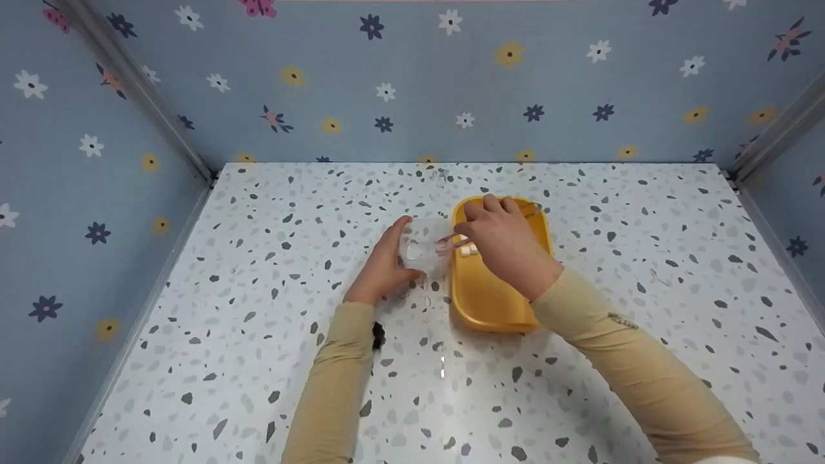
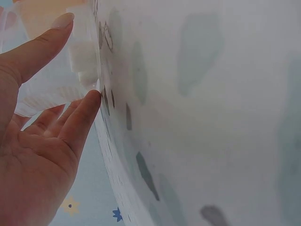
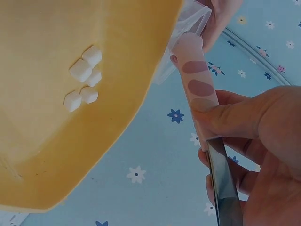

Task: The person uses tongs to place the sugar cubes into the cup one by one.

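Observation:
My left hand point(image 1: 381, 267) holds a clear plastic cup point(image 1: 420, 248) on the speckled table, with thumb and fingers on either side of it. White cubes point(image 2: 83, 59) show through the cup's wall in the left wrist view. My right hand point(image 1: 506, 243) grips a pair of tongs with pink ends point(image 1: 455, 243) and a metal handle point(image 3: 221, 179). The tongs' tips reach over the cup's mouth; whether they pinch a cube cannot be made out. Just right of the cup stands a yellow tray point(image 1: 493, 324), partly covered by my right hand, with several white cubes point(image 3: 81, 70) on its floor.
A small slim object point(image 1: 532, 209) lies at the tray's far right corner, too small to identify. Flower-patterned panels point(image 1: 412, 84) enclose the table at the back and both sides. The speckled table top point(image 1: 258, 290) extends around the tray and cup.

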### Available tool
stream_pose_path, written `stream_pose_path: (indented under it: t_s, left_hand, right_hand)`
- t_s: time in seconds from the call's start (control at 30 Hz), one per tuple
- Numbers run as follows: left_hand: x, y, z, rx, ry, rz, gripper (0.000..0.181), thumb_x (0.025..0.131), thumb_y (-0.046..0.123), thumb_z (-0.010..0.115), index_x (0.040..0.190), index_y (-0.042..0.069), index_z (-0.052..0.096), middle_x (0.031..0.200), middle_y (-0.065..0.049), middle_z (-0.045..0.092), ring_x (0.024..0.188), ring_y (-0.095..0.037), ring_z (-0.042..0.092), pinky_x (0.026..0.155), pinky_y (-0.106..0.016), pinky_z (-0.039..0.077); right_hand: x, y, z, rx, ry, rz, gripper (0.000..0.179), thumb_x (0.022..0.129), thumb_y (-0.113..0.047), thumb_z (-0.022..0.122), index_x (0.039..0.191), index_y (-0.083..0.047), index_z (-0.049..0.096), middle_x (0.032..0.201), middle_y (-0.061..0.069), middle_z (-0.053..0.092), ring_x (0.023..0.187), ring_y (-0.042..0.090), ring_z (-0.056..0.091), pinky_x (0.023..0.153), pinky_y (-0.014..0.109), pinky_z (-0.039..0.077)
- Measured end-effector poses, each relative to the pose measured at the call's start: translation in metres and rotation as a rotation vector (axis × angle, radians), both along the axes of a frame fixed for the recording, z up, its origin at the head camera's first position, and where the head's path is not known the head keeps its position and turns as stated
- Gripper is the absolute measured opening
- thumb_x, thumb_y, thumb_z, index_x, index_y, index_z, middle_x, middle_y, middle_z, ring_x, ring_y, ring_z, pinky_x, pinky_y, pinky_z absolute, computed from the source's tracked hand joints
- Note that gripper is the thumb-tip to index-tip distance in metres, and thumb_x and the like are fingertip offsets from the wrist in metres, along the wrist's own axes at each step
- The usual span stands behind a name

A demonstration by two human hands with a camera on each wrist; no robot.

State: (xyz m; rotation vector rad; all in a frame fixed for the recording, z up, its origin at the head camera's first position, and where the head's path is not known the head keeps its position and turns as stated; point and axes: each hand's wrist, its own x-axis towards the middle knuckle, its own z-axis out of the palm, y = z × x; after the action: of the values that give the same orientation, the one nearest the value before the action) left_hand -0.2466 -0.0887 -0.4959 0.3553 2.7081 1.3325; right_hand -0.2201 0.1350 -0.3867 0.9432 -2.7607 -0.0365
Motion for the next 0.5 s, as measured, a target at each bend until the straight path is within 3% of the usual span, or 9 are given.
stream_pose_path:
  t_s: [0.5]
  left_hand:
    - [-0.0021,0.0003,-0.0017,-0.008,-0.014,0.005,0.107,0.069,0.011,0.085,0.153,0.026,0.019,0.15,-0.003,0.033,0.137,-0.02,0.03,0.115,-0.032,0.021]
  right_hand:
    - [0.0006,0.0007,-0.0009,-0.011,-0.025,-0.007,0.031,0.087,0.005,0.064,0.108,-0.016,0.074,0.096,0.008,0.054,0.084,0.028,0.04,0.072,0.041,0.035]
